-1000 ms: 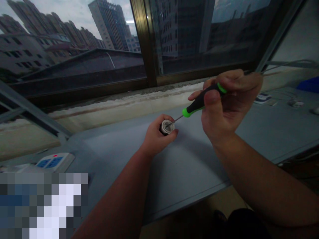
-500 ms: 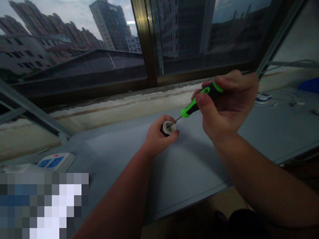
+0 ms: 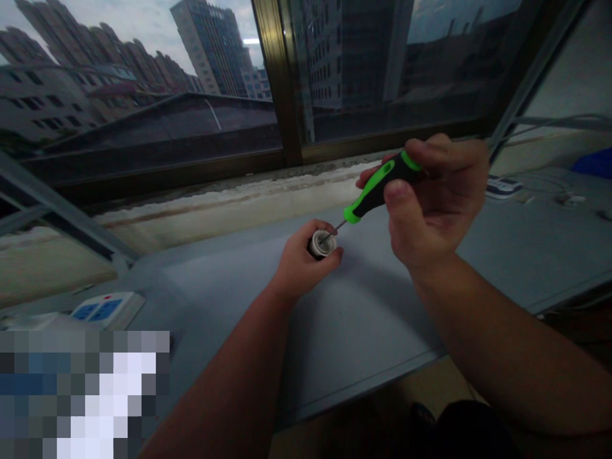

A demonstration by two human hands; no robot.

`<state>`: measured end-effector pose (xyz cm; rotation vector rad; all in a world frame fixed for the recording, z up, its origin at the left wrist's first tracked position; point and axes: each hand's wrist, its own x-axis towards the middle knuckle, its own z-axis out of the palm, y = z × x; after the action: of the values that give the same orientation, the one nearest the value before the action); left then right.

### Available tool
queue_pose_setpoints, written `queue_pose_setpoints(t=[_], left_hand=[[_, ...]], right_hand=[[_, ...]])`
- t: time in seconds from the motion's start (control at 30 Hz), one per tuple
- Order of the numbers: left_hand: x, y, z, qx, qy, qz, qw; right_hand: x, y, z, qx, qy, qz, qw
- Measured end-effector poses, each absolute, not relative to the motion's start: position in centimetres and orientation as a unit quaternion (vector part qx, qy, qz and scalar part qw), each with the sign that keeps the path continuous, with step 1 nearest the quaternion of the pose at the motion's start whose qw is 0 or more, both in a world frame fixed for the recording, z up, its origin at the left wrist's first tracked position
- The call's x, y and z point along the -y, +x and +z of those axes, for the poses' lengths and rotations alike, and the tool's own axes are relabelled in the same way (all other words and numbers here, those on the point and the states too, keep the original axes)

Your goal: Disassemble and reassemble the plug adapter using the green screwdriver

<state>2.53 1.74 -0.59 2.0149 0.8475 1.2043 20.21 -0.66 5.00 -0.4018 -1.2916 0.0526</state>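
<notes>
Gripping a black and green screwdriver (image 3: pixel 375 194), the right hand (image 3: pixel 437 207) is curled loosely round its handle, thumb on the near side and fingers over the far side and the butt. The tool slants down to the left, its thin shaft (image 3: pixel 340 225) running into the mouth of a white-rimmed tube (image 3: pixel 327 248). Whether the tip touches anything inside is too small to tell. The left hand (image 3: pixel 301 264) is half closed about the tube, thumb and forefinger on opposite sides of the rim; the tube's open end faces up toward the camera, over the middle of the table (image 3: pixel 373 344).

Any writing on the handle is too small to read. At the left, a white power strip (image 3: pixel 128 310) shows two blue socket panels and a red spot, with any lettering blurred. At the right, beyond the right hand, a white and dark device (image 3: pixel 503 186) lies near some thin cable (image 3: pixel 554 183); its markings cannot be read either.

The table is smooth and blue-grey, with shadows under both arms. Its far side runs along a pale wall (image 3: pixel 248 207), rough and chipped on top, below a brown-framed window (image 3: pixel 373 70). Buildings (image 3: pixel 210 51) and a cloudy sky stand outside. Grey metal bars (image 3: pixel 81 220) slant at the left, and something blue (image 3: pixel 593 164) sits at the far right.
</notes>
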Motion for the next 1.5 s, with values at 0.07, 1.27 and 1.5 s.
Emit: queue_pose_setpoints(t=[0.07,1.27,1.5], left_hand=[[-1.8,2.6,-0.6,-0.323,0.766,0.456,0.316],[-4.9,1.3,0.2,-0.415,0.364,0.747,0.371],[-4.9,1.0,0.6,-0.405,0.303,0.721,0.474]], right_hand=[[0.7,20.3,5.1,0.598,-0.206,0.0,0.774],[-1.0,20.2,3.4,0.908,-0.359,0.149,0.158],[-1.4,18.9,2.1,0.911,-0.365,0.171,0.086]])
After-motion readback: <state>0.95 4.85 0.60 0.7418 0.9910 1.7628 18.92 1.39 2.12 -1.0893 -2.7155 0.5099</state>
